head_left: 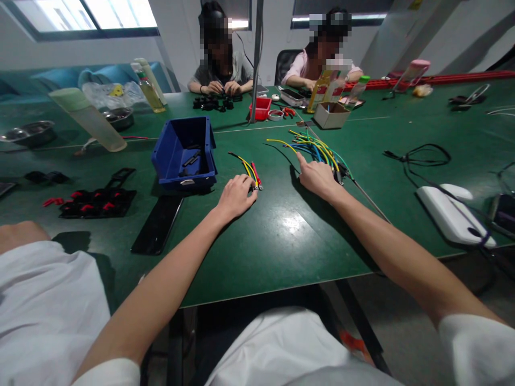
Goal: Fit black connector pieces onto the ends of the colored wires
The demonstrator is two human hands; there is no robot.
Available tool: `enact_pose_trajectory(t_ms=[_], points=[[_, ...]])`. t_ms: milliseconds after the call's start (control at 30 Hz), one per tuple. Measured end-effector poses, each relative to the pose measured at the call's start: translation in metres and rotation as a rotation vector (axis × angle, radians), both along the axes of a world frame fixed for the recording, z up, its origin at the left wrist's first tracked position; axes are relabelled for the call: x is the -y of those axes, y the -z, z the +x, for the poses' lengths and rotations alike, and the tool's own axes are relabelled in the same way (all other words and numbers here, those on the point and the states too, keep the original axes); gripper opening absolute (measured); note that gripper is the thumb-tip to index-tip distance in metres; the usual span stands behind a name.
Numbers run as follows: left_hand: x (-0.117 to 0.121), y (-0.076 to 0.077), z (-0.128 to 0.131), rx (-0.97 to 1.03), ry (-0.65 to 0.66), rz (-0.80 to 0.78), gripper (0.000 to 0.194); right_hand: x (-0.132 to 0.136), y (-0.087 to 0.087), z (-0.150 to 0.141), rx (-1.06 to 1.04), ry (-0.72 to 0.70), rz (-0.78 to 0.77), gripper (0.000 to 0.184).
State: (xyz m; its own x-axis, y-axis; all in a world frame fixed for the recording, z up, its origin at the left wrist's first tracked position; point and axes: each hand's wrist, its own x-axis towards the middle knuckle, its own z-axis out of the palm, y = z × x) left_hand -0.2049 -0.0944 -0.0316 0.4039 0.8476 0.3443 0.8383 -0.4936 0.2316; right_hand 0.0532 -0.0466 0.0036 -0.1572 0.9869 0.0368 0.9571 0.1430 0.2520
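My left hand (236, 195) is closed over the near end of a small bunch of yellow, black and red wires (251, 170). Metal ring terminals show beside its fingertips. To the right, my right hand (318, 178) has its index finger stretched along a yellow wire (281, 143), which appears pinched at the fingertip; the thumb is hidden. The wire's free end points left, raised above its shadow on the table. Just beyond this hand lies a larger bundle of yellow, green and blue wires (316, 146), with dark ends partly behind the hand.
A blue bin (183, 185) with black parts stands left of my left hand, a black phone (156, 225) before it. Black trays with red parts (98, 203) lie farther left. A white device with cables (450, 214) sits right. Two people work across the green table (257, 257); another sits left.
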Motion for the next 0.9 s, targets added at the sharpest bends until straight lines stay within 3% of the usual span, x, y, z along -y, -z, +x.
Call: enact_pose_trajectory(t_ms=[900], points=[[-0.0018,0.0017,0.0000,-0.005,0.002,0.009,0.013,0.0018,-0.0018,0.0067,-0.015,-0.052,0.022,0.060]])
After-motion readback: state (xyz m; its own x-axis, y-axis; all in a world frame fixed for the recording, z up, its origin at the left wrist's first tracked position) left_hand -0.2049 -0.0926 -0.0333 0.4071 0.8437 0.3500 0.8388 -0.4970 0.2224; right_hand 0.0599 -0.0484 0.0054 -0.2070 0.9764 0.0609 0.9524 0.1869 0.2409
